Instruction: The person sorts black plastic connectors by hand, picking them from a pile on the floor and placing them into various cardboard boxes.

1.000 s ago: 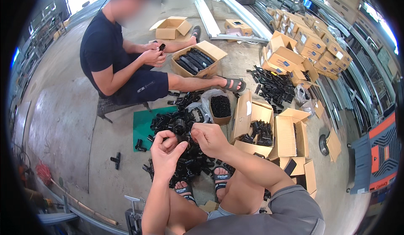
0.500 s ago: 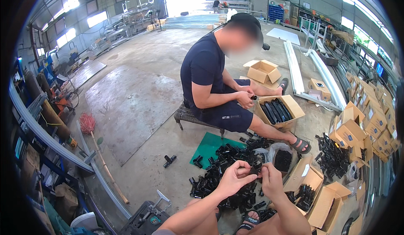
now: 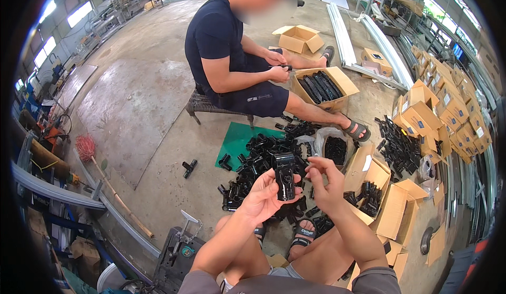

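Observation:
My left hand (image 3: pixel 262 198) grips a glossy black pipe fitting (image 3: pixel 285 174), a tube-like piece with a round collar at its top, held upright in front of me. Thumb and fingers close around its lower part. Just to the right, apart from the fitting, is my right hand (image 3: pixel 329 186) with thumb and forefinger drawn together; anything between them is too small to make out. Below and beyond both hands lies a heap of similar black fittings (image 3: pixel 247 175), partly on a green sheet (image 3: pixel 227 147). One loose fitting (image 3: pixel 189 168) rests on the floor to the left.
A co-worker (image 3: pixel 221 46) sits opposite on a woven stool (image 3: pixel 200 104), holding a small black part beside a carton (image 3: pixel 342 80) of black pieces. A bag of dark small parts (image 3: pixel 335 149) and an open carton (image 3: pixel 363 173) stand right. A clamp-like tool (image 3: pixel 182 252) is near my left leg.
The fitting has come up and nearer in my left hand, showing its length. My right hand has parted from it. The view has tilted down, and the co-worker's hands have shifted slightly.

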